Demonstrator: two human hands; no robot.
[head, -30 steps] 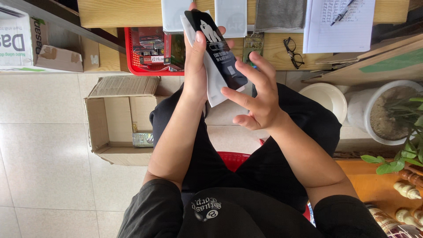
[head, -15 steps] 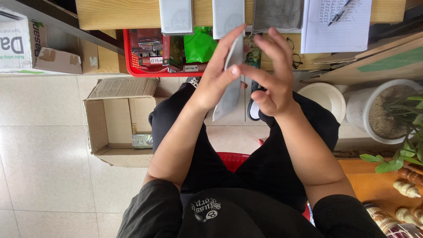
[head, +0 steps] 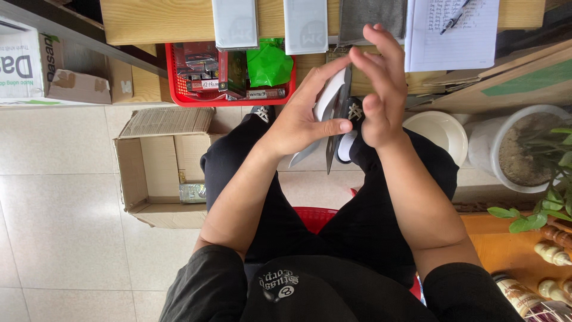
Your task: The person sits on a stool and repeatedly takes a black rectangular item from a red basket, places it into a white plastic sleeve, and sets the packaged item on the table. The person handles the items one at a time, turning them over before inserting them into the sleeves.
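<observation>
Landmark: the flat white pouch (head: 326,104), held edge-on above the person's lap, between both hands.
Left hand: the left hand (head: 301,119) pinches the pouch, thumb across its near face, forefinger laid along its far edge.
Right hand: the right hand (head: 378,95) stands just right of the pouch with fingers spread and loosely curled; its fingertips meet the pouch's top edge, but whether it grips cannot be told.
Open room: bare floor tiles (head: 59,209) lie well to the left of the pouch; the air just above the lap is free.
Edges: the wooden shelf edge (head: 161,21) runs just beyond the pouch's top.
Beyond the pouch: more flat pouches (head: 235,22) lie on the shelf; a red basket (head: 179,92) of small goods sits to the left beyond it.
In the way, left: an open cardboard box (head: 155,173) stands on the floor, beside the left knee.
In the way, right: a white bowl (head: 444,134) and a potted plant (head: 524,149) crowd the right side.
Far right above: a sheet of paper (head: 453,36) with a pen.
</observation>
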